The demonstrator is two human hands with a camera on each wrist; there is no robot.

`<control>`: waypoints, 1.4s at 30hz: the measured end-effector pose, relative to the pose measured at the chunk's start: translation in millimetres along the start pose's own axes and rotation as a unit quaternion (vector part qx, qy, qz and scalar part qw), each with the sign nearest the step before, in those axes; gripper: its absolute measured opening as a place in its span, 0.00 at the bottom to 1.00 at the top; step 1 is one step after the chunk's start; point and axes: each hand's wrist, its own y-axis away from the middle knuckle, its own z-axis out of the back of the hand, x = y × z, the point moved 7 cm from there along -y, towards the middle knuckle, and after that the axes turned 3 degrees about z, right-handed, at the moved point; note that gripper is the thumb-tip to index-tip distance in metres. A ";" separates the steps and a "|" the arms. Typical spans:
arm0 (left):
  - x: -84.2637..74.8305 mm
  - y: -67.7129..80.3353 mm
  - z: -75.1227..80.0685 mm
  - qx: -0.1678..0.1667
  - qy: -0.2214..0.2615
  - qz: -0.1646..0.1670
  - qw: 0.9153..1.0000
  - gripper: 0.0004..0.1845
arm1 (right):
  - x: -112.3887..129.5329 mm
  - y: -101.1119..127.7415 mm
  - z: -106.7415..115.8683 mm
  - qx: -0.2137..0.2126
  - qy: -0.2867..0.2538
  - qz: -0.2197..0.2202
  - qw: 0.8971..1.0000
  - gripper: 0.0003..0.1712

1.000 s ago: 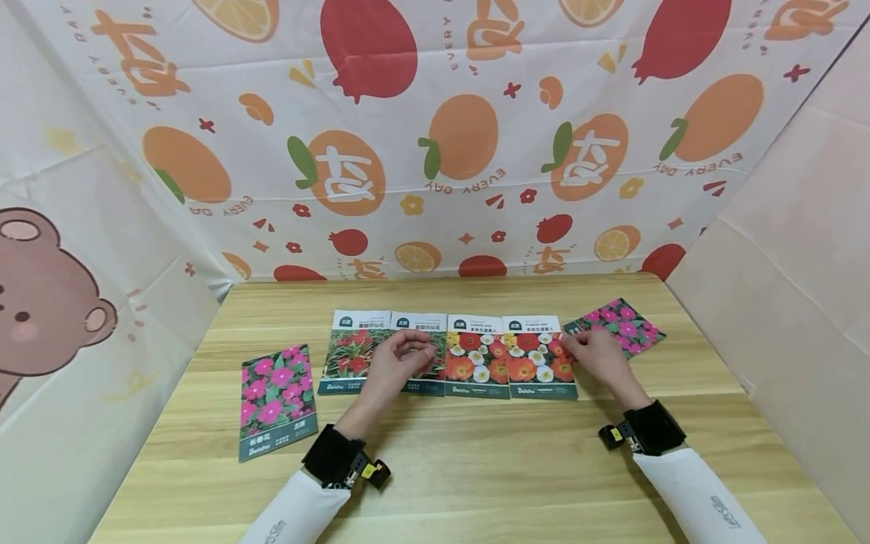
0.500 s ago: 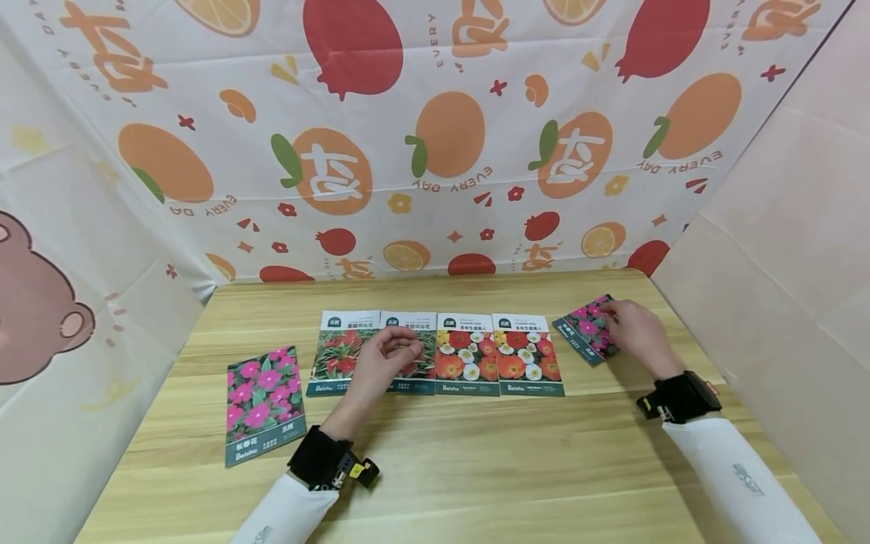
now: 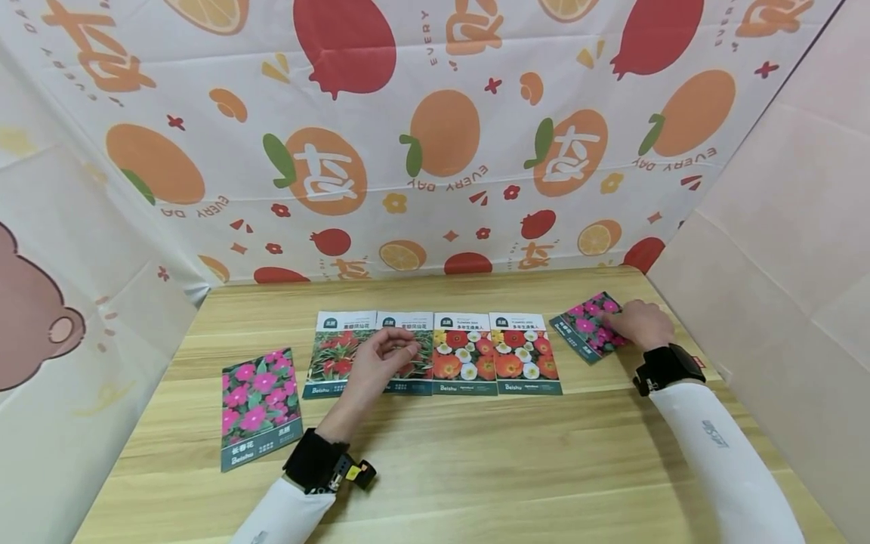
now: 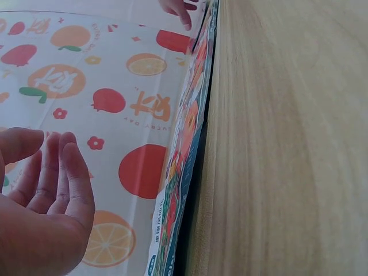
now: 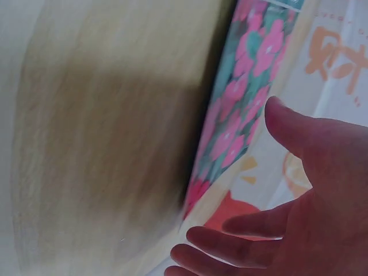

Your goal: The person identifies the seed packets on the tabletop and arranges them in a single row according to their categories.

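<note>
My right hand (image 3: 642,323) is at the right side of a tilted pink-flower seed packet (image 3: 583,326), covering its right end. In the right wrist view the thumb and fingers are spread beside that packet, with nothing between them. My left hand (image 3: 377,363), fingers loosely curved and holding nothing, hovers over a row of seed packets. From the left, the row has a red-flower packet (image 3: 331,359), another red-flower packet (image 3: 423,347) partly hidden by the hand, then two orange-and-white poppy packets (image 3: 464,359), edge to edge.
Another pink-flower packet (image 3: 260,404) lies slightly turned at the left of the wooden table (image 3: 489,461). A fruit-print cloth (image 3: 435,219) hangs behind the table's back edge, and pale panels (image 3: 782,302) stand at both sides.
My right hand has moved from the right edge of the last poppy packet to the right side of the tilted pink-flower packet. My left hand stays over the row. The head view has shifted slightly.
</note>
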 end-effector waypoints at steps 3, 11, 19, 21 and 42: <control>-2.3 -0.4 -1.0 0.003 -0.017 -0.006 1.000 0.15 | -5.3 -0.6 -1.5 0.014 0.005 -0.010 1.000 0.47; -5.8 -3.0 -5.6 0.017 -0.038 -0.023 0.999 0.14 | -18.1 -3.3 -1.3 0.027 0.009 -0.033 0.999 0.45; -6.0 -3.6 -6.3 0.020 -0.023 -0.021 0.999 0.13 | -26.1 -6.3 21.6 -0.138 -0.093 0.050 0.985 0.25; -6.0 -3.9 -6.2 0.018 -0.022 -0.017 0.999 0.13 | -27.1 -4.2 30.8 -0.160 -0.145 0.055 0.975 0.20; -0.5 -48.7 -104.1 0.138 -0.080 0.001 0.987 0.20 | 104.5 31.2 56.8 -0.111 -0.305 0.156 0.933 0.23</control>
